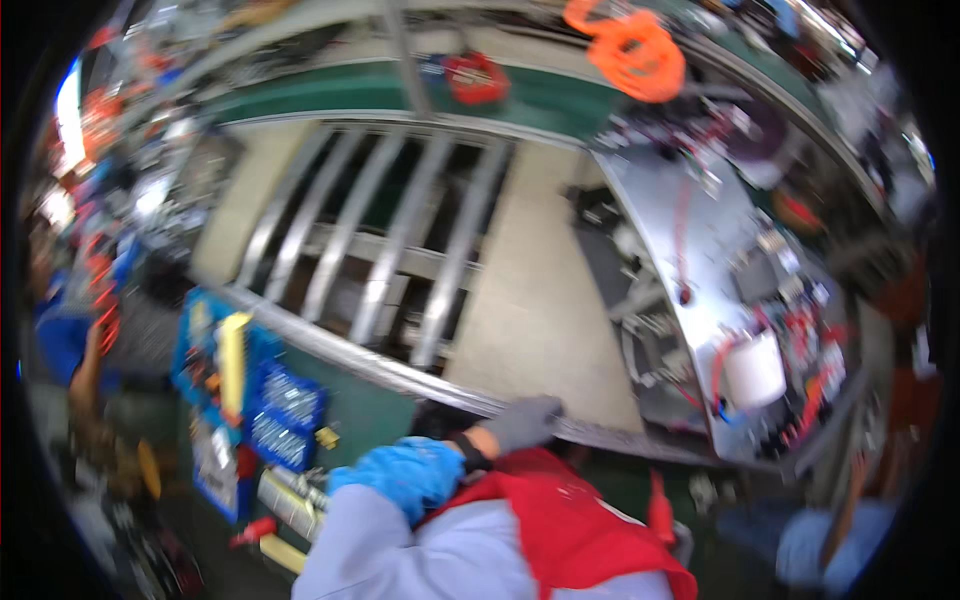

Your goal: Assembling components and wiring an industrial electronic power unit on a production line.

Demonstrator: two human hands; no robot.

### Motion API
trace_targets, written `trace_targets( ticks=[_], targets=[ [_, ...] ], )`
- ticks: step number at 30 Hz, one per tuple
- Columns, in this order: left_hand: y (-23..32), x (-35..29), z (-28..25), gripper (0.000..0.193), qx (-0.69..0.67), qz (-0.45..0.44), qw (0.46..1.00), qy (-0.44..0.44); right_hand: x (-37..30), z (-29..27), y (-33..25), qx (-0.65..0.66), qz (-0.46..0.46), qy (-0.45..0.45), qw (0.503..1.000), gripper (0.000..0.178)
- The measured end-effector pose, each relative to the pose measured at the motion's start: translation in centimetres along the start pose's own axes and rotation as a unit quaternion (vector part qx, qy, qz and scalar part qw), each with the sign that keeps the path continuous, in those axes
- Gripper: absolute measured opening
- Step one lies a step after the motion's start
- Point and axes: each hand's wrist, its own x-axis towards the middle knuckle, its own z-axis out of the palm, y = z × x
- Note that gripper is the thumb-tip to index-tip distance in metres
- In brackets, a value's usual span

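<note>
Your left hand point(525, 425), in a grey glove, lies at the front rail point(340, 347) of the desk point(545, 290), low in the view and right of centre. It appears to touch the rail, but blur and the angle hide the fingertips, so you cannot tell whether the fingers are spread or curled, or whether they grip anything. Your right hand is out of view and its state cannot be told. Your left arm carries a blue sleeve cover point(410, 475) and a black band point(473, 450) at the wrist; your red apron point(585, 510) fills the space below the hand. The rail, nearest to your hand, runs along the near edge of the desk and rises toward the left. Beyond it, metal bars point(400, 240) span the opening with dark gaps between them, left of the pale top. On the right, a metal tray point(665, 230) carries wiring and a white roll point(757, 370). To the left of your arm stand blue bins point(285, 395) of small parts, just beside a yellow bar point(233, 365). Behind the bars sit a red box point(475, 78) and an orange coil point(645, 65), well apart from your hand.
</note>
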Motion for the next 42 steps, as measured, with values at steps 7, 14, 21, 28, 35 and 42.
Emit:
trace_targets(
  ticks=[7,14,21,28,35,42],
  targets=[
    [0.0,-0.6,-3.9,0.038,-0.120,0.007,0.963,-0.242,-0.3,10.7,0.2,-0.150,0.123,-0.123,0.973,0.047],
    [1.9,1.2,-7.7,0.053,-0.334,-0.004,0.934,-0.130,6.1,26.2,-1.4,-0.237,-0.092,-0.175,0.951,0.042],
    [-0.4,7.4,-11.5,0.039,-0.481,-0.146,0.855,-0.125,10.3,32.5,-3.7,-0.356,-0.166,-0.033,0.919,0.034],
    [-1.3,13.4,-11.0,0.031,-0.527,-0.147,0.832,-0.089,14.9,34.4,-4.7,-0.218,-0.170,0.025,0.961,0.028],
    [-2.2,16.3,-9.2,0.033,-0.537,-0.153,0.825,-0.080,16.9,34.2,-6.0,-0.191,-0.175,0.054,0.964,0.027],
    [-2.4,17.1,-8.9,0.035,-0.545,-0.143,0.822,-0.084,18.0,34.0,-6.3,-0.194,-0.187,0.074,0.960,0.028]
  ],
)
